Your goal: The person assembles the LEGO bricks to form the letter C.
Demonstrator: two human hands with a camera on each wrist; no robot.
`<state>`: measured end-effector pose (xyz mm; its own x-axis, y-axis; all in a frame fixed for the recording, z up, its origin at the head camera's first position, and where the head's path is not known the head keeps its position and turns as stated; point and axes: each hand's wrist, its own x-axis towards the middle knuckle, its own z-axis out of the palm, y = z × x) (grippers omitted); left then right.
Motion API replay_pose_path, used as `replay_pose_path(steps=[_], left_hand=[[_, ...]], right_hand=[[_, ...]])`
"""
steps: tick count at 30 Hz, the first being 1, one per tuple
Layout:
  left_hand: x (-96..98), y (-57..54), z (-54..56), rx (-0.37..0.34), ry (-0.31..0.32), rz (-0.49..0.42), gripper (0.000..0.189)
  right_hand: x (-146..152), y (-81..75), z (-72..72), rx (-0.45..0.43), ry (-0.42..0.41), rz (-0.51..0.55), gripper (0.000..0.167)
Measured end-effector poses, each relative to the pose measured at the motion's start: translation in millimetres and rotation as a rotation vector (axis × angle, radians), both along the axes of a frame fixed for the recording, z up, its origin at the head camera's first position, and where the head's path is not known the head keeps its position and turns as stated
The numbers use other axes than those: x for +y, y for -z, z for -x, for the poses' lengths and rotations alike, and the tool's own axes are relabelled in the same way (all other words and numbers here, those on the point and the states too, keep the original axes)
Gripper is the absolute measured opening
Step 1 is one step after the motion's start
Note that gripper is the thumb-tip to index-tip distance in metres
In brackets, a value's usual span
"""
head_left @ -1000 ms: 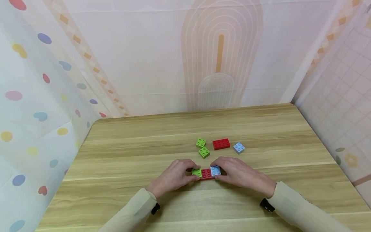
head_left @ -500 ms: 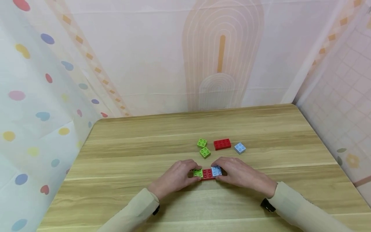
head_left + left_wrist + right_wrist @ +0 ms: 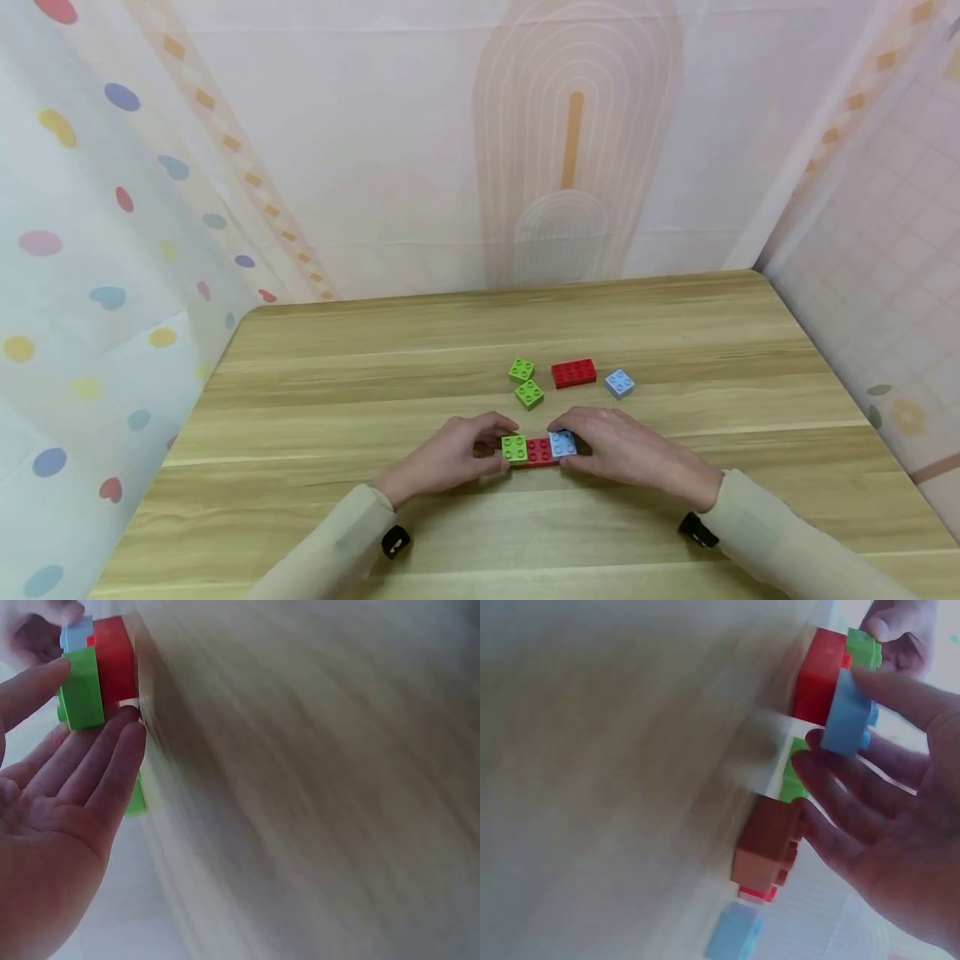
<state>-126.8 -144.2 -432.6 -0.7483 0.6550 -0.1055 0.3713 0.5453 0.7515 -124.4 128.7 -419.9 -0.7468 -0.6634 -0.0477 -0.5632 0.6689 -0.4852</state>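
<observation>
A long red toy brick (image 3: 538, 452) lies crosswise near the front of the table. On its left end sits a square lime-green brick (image 3: 514, 449), and a light-blue brick (image 3: 562, 443) is on its right end. My left hand (image 3: 457, 454) pinches the green brick, thumb on the near side and fingers behind; the left wrist view shows the thumb tip against the green brick (image 3: 81, 688). My right hand (image 3: 626, 446) grips the blue brick between thumb and fingers, as the right wrist view shows with the blue brick (image 3: 846, 716). Red studs show between both small bricks.
Beyond the hands lie two loose green bricks (image 3: 528, 394), a second red brick (image 3: 573, 373) and another light-blue brick (image 3: 619, 383). The wooden table (image 3: 360, 333) ends at a patterned cloth backdrop (image 3: 390, 150).
The left fingers have drawn back slightly, so the green brick's whole top now shows. My right hand stays on the blue brick. The loose bricks keep their places.
</observation>
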Motion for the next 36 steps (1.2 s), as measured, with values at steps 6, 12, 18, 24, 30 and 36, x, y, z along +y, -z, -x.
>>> replay_pose_path(steps=[6, 12, 18, 24, 30, 36], left_hand=[[-3.6, 0.9, 2.1, -0.068, -0.024, -0.045, 0.032], [-3.4, 0.3, 3.2, -0.073, -0.029, -0.04, 0.032], [-2.9, 0.9, 2.3, -0.068, -0.036, -0.025, 0.031], [-1.2, 3.2, 1.9, -0.063, -0.04, -0.025, 0.03], [0.3, 3.1, 2.5, -0.057, -0.037, -0.042, 0.031], [-0.1, 1.7, 2.1, -0.081, -0.049, -0.046, 0.032]], right_hand=[[9, -10.7, 4.5, -0.012, 0.02, 0.049, 0.049], [30, -15.8, 14.5, 0.032, 0.043, 0.098, 0.042], [47, -13.9, 20.2, 0.069, 0.051, 0.107, 0.043], [54, -10.1, 22.2, 0.071, 0.045, 0.061, 0.047], [58, -5.5, 23.0, 0.044, 0.038, 0.038, 0.047], [60, -0.8, 24.7, 0.024, 0.045, 0.035, 0.046]])
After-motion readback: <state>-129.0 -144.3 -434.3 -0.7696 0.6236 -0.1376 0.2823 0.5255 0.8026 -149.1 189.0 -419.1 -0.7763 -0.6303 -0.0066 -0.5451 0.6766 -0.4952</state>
